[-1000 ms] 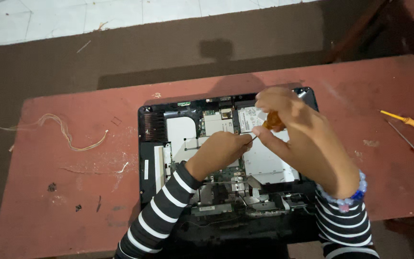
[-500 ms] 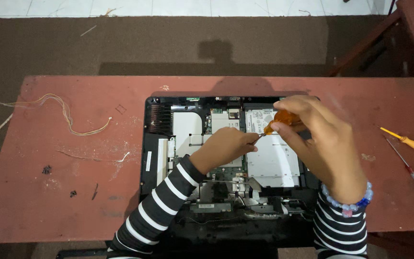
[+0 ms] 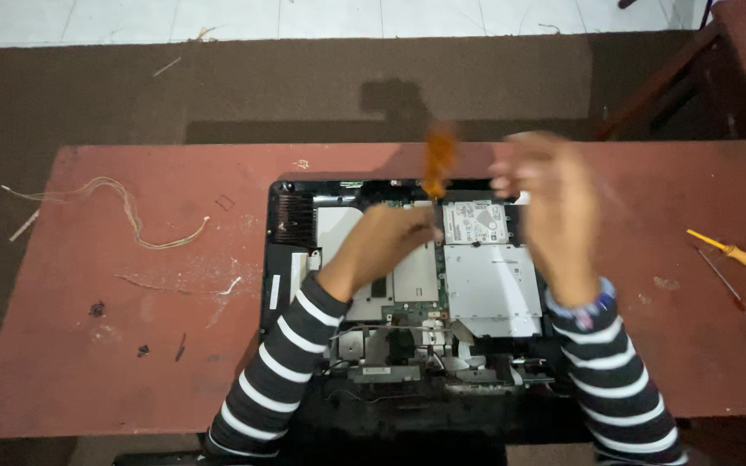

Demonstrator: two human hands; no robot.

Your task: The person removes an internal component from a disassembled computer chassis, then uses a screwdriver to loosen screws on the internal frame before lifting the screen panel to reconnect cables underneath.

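Opened laptop (image 3: pixel 407 293), base cover off, lies centre of red-brown table (image 3: pixel 131 345), innards up: silver drive bay (image 3: pixel 491 289), hard disk (image 3: pixel 475 223) above it, vent grille at upper-left corner. L hand (image 3: pixel 382 246) rests palm-down on the boards, fingers curled toward an orange-handled screwdriver (image 3: pixel 438 160) standing roughly upright at laptop's back edge; handle blurred, can't tell if L fingers actually pinch the shaft. R hand (image 3: pixel 550 207) raised over the right side of chassis, blurred, fingers loosely spread, holds nothing, apart from screwdriver handle. Both sleeves striped black/white; beaded band at R wrist. Far right of table: second orange-handled driver (image 3: pixel 736 255) plus a thin grey one (image 3: pixel 736 298). Left: loose wire (image 3: pixel 131 216), bits of debris.
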